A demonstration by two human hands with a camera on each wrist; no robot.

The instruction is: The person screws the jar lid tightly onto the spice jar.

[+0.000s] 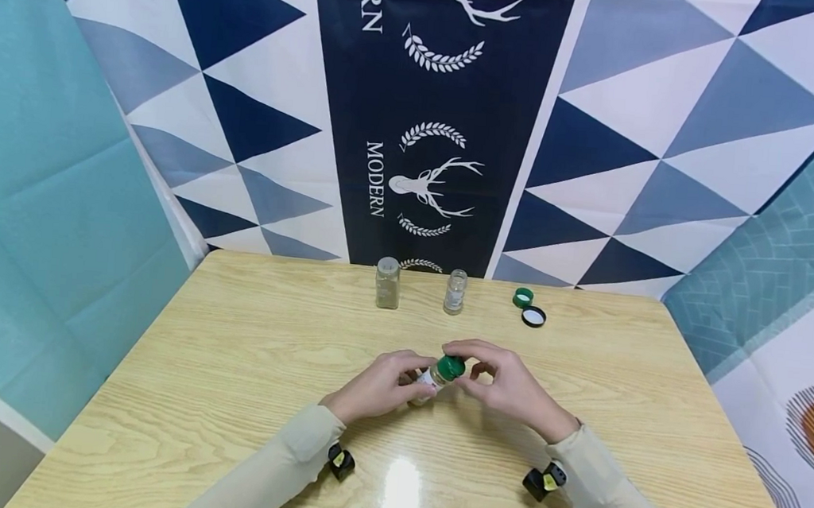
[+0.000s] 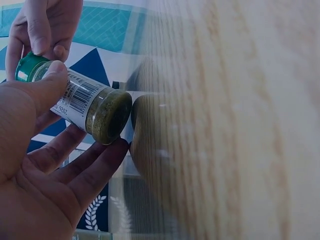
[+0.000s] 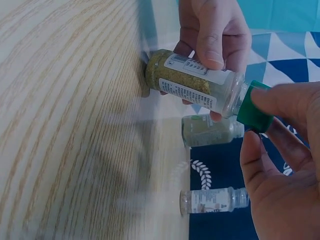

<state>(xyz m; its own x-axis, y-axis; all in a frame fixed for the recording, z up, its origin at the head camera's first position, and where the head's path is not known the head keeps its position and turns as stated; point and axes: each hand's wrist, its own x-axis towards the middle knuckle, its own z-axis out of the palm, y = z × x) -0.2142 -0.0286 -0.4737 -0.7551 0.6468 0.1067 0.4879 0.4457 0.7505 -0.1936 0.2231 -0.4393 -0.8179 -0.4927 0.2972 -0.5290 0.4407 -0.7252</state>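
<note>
A glass spice jar (image 3: pixel 192 82) with a white label and greenish-brown ground seasoning inside is tilted just over the table. My left hand (image 1: pixel 381 386) grips its body between thumb and fingers; the barcode side of the label shows in the left wrist view. The jar's green cap (image 3: pixel 254 107) sits at its neck. With thumb and fingertips my right hand (image 1: pixel 504 383) pinches this cap from the side. In the right wrist view the thumb covers part of the cap.
Toward the back edge of the wooden table (image 1: pixel 242 337) stand a square glass jar (image 1: pixel 388 284) and a smaller round one (image 1: pixel 455 293), both uncapped. To their right lie a green cap (image 1: pixel 522 297) and a black lid (image 1: pixel 534 317). Patterned cloth hangs behind.
</note>
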